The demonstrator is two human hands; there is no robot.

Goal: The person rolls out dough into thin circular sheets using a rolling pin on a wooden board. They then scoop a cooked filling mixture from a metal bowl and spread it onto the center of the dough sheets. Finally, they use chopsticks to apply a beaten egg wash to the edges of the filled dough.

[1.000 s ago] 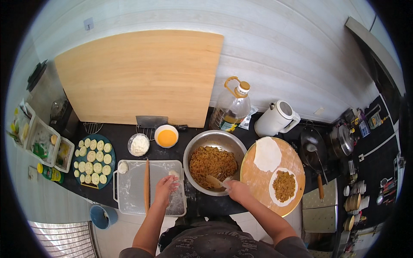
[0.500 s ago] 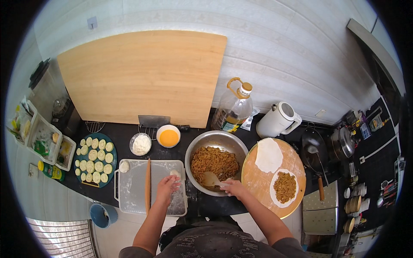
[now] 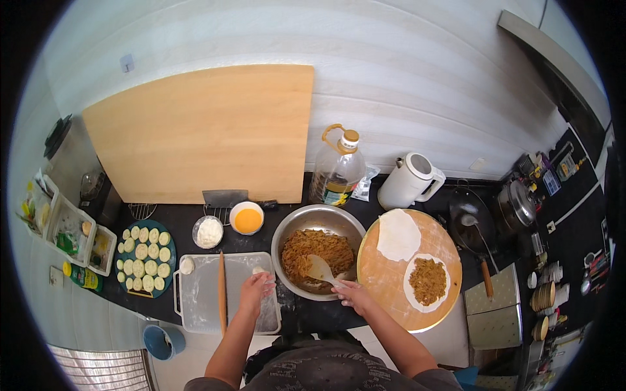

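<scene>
This is looking like a kitchen: brown food (image 3: pixel 326 245) is lying in a bowl (image 3: pixel 354 238), a kettle (image 3: pixel 405 187) is standing far back, and a pan (image 3: pixel 465 238) is sitting right.

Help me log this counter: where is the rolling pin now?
In the head view's left half, the rolling pin lies on the grey tray, just left of the person's left hand.

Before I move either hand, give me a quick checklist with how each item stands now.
1. Spoon out of the metal bowl: not ok; its head is inside, at the filling.
2. Right hand firmly gripping the spoon: cannot tell; it is at the handle.
3. Left hand away from the bowl: ok; it is over the tray.
4. Lower dough sheet on the round board: ok.
5. Upper dough sheet free of filling: ok.
</scene>
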